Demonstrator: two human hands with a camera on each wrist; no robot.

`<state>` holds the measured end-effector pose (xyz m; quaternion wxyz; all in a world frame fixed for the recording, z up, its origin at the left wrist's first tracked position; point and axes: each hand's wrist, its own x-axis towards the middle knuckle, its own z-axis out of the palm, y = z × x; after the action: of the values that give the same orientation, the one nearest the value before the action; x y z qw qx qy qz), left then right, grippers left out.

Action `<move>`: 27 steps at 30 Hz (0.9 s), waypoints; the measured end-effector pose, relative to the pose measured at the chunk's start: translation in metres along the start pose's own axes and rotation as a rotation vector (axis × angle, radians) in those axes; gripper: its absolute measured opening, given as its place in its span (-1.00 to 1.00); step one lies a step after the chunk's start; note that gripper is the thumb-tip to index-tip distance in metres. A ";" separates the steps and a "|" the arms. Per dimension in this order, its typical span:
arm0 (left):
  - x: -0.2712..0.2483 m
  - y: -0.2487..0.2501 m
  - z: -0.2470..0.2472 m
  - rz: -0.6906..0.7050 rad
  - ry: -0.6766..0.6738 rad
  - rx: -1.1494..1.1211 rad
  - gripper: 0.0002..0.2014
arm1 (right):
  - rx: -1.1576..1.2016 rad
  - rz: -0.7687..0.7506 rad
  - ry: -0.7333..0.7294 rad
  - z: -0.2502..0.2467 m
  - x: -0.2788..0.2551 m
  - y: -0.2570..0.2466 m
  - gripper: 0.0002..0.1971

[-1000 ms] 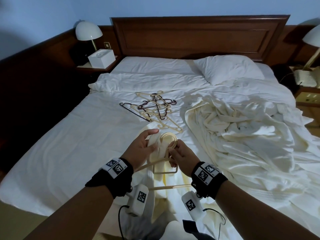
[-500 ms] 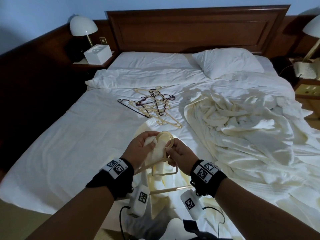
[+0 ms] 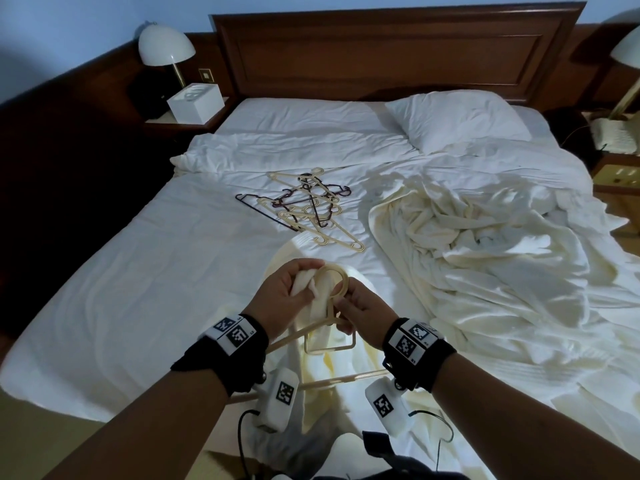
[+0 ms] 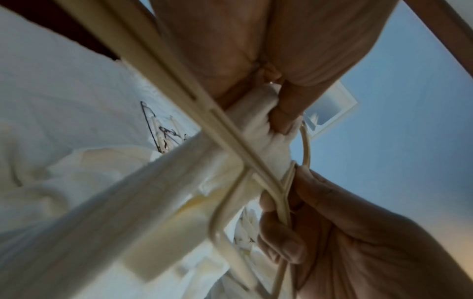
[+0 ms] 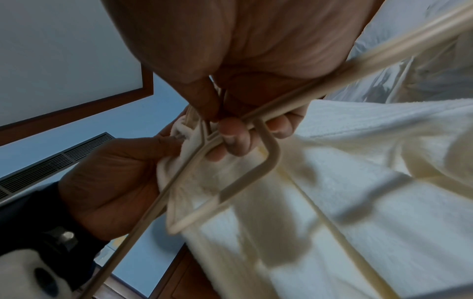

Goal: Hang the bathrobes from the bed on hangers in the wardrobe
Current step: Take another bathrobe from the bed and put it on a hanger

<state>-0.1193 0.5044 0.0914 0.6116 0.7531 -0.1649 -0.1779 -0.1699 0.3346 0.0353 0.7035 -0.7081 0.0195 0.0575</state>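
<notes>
At the foot of the bed (image 3: pixel 114 306), roughly 6 o'clock in the head view, both hands work on one cream plastic hanger (image 3: pixel 330 332). The right hand (image 3: pixel 363 304) has its fingers curled round the hanger's neck just under the hook, thumb on top, as the right wrist view shows. The left hand (image 3: pixel 289 289) pinches a bunched fold of the cream bathrobe (image 3: pixel 322 362), thumb against fingertips (image 4: pixel 282 119), pressing it up beside the round hook. The rest of that robe hangs down from the hanger toward the bed edge. It seems to be a collar or belt being tucked at the neck, though which cannot be told.

More bathrobes (image 3: pixel 467 244) lie in a crumpled heap at 3 o'clock of the hands, and a tangle of spare hangers (image 3: pixel 304 206), cream and dark, sits at 12 o'clock, near the middle of the mattress. The wardrobe is not in view.

The likely trouble is weight: the robe is heavy terry and gathered at the centre instead of spread over both shoulders, so once the left hand lets go it may slide off one arm of the hanger. Cloth bunched into the hook could also stop it seating on a rail. The thin plastic may flex under a lopsided load.
</notes>
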 end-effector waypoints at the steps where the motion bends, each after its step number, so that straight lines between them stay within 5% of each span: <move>1: 0.000 0.000 0.000 0.003 -0.005 -0.013 -0.57 | -0.013 -0.006 -0.004 -0.001 0.001 -0.001 -0.80; 5: 0.005 0.004 0.000 -0.021 -0.053 -0.098 -0.55 | -0.140 -0.032 -0.075 0.000 0.001 -0.005 -0.97; 9: 0.009 0.008 -0.007 0.025 -0.184 0.080 -0.46 | -0.322 -0.050 -0.151 0.004 -0.003 -0.007 -0.78; 15: 0.002 0.000 -0.016 -0.090 -0.226 0.192 -0.38 | -0.480 -0.189 0.008 -0.008 0.003 -0.019 -0.93; 18: -0.002 -0.001 -0.010 -0.137 -0.087 0.009 -0.72 | -0.485 -0.231 -0.007 -0.006 0.002 -0.022 -0.91; 24: -0.004 -0.005 -0.017 -0.304 -0.015 -0.400 -0.59 | -0.590 -0.261 -0.040 -0.010 0.004 -0.017 -0.77; 27: -0.006 -0.004 -0.014 -0.348 -0.063 -0.384 -0.61 | -0.528 -0.245 -0.013 -0.005 0.004 -0.017 -0.81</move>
<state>-0.1177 0.5199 0.0906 0.6981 0.6343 -0.0151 -0.3319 -0.1639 0.3302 0.0520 0.4968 -0.8633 -0.0862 -0.0203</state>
